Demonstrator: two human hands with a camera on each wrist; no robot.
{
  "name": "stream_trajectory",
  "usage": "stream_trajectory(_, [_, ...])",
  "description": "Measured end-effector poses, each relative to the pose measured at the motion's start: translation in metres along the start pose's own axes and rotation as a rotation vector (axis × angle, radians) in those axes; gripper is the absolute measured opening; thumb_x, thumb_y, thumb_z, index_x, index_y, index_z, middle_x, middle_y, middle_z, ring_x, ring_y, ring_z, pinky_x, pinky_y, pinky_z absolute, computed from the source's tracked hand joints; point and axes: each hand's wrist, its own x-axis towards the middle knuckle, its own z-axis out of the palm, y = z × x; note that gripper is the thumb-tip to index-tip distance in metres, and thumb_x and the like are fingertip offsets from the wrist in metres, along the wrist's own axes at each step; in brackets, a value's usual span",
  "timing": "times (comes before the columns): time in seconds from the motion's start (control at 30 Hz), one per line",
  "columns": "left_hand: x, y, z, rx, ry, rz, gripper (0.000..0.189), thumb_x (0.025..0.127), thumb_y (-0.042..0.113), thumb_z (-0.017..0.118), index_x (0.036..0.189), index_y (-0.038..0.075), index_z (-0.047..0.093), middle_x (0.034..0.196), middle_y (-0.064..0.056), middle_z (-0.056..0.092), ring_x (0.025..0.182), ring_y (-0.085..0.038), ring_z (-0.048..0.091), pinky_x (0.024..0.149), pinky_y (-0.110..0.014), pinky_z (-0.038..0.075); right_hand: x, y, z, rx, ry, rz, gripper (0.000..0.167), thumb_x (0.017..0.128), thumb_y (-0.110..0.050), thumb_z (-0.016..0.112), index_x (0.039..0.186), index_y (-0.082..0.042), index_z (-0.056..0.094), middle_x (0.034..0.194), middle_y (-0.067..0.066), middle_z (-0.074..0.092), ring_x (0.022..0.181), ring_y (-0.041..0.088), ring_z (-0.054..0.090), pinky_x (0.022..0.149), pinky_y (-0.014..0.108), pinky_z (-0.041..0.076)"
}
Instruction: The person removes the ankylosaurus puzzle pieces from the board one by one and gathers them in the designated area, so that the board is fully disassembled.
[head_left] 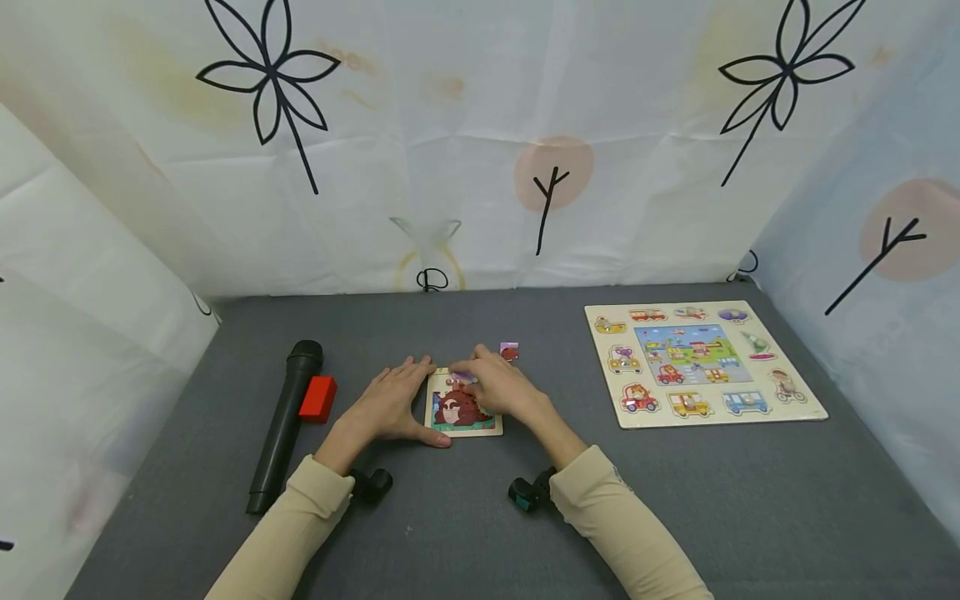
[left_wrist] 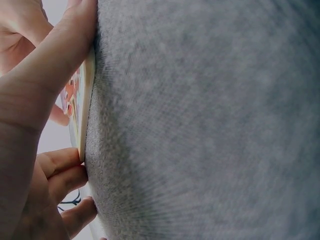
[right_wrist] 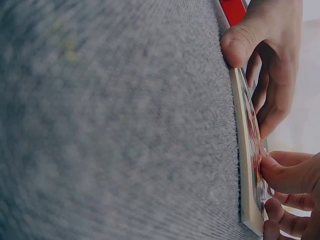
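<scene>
A small jigsaw board [head_left: 465,432] with a wooden rim and a picture of a brown-haired figure lies on the grey table. My left hand [head_left: 393,402] is spread along its left side, thumb at the near edge and fingers by the far left corner. In the left wrist view, the fingertips [left_wrist: 70,162] touch the end of the rim. Over the upper part of the board, my right hand [head_left: 501,385] pinches a purple puzzle piece [head_left: 465,377], partly hidden by the fingers. Another puzzle piece [head_left: 509,351], purple and red, lies just beyond the right hand.
To the left lie a black microphone [head_left: 283,433] and a red block [head_left: 318,399] beside it. A larger wooden puzzle board [head_left: 611,400] with vehicle pieces lies at the right. White printed cloth [head_left: 480,208] stands behind the table and along both sides.
</scene>
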Motion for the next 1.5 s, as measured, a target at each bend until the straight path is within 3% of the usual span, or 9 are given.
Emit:
stream_trajectory(0.33, [0.0, -0.001, 0.0, 0.003, -0.001, 0.007, 0.122, 0.065, 0.071, 0.085, 0.158, 0.008, 0.037, 0.168, -0.017, 0.03, 0.156, -0.043, 0.027, 0.123, -0.067, 0.022, 0.0, 0.0, -0.001, -0.009, 0.022, -0.028, 0.035, 0.101, -0.01, 0.063, 0.136, -0.013, 0.067, 0.106, 0.009, 0.057, 0.081, 0.017, 0.044, 0.07, 0.03, 0.041])
stream_trajectory(0.73, [0.0, 0.001, -0.001, 0.011, 0.006, 0.006, 0.122, 0.064, 0.071, 0.086, 0.157, 0.008, 0.038, 0.167, -0.018, 0.032, 0.155, -0.043, 0.029, 0.123, -0.068, 0.023, -0.002, 0.008, -0.012, -0.015, 0.026, -0.035, 0.035, 0.104, -0.011, 0.059, 0.138, -0.013, 0.064, 0.111, 0.012, 0.058, 0.078, 0.016, 0.046, 0.062, 0.025, 0.037])
stream_trajectory(1.0, [0.001, 0.002, -0.002, 0.024, 0.004, 0.0, 0.122, 0.064, 0.072, 0.086, 0.157, 0.007, 0.039, 0.167, -0.018, 0.033, 0.155, -0.043, 0.029, 0.123, -0.067, 0.023, -0.005, 0.028, -0.03, -0.056, 0.044, 0.02, 0.035, 0.106, -0.014, 0.055, 0.139, -0.016, 0.064, 0.121, 0.012, 0.059, 0.093, 0.022, 0.056, 0.069, 0.032, 0.044])
stream_trajectory(1.27, [0.001, 0.002, -0.001, 0.029, -0.003, -0.008, 0.123, 0.064, 0.072, 0.085, 0.157, 0.008, 0.037, 0.167, -0.017, 0.031, 0.156, -0.043, 0.028, 0.123, -0.067, 0.023, -0.015, 0.055, -0.045, -0.084, 0.043, 0.073, 0.037, 0.105, -0.012, 0.056, 0.142, -0.015, 0.062, 0.118, 0.014, 0.059, 0.088, 0.022, 0.053, 0.066, 0.03, 0.041])
stream_trajectory(1.5, [0.001, 0.001, -0.001, 0.025, -0.004, -0.008, 0.123, 0.064, 0.071, 0.085, 0.157, 0.007, 0.037, 0.168, -0.018, 0.031, 0.156, -0.042, 0.028, 0.123, -0.067, 0.022, -0.022, 0.074, -0.052, -0.108, 0.03, 0.115, 0.037, 0.104, -0.012, 0.057, 0.141, -0.015, 0.063, 0.117, 0.015, 0.058, 0.088, 0.023, 0.053, 0.069, 0.035, 0.045])
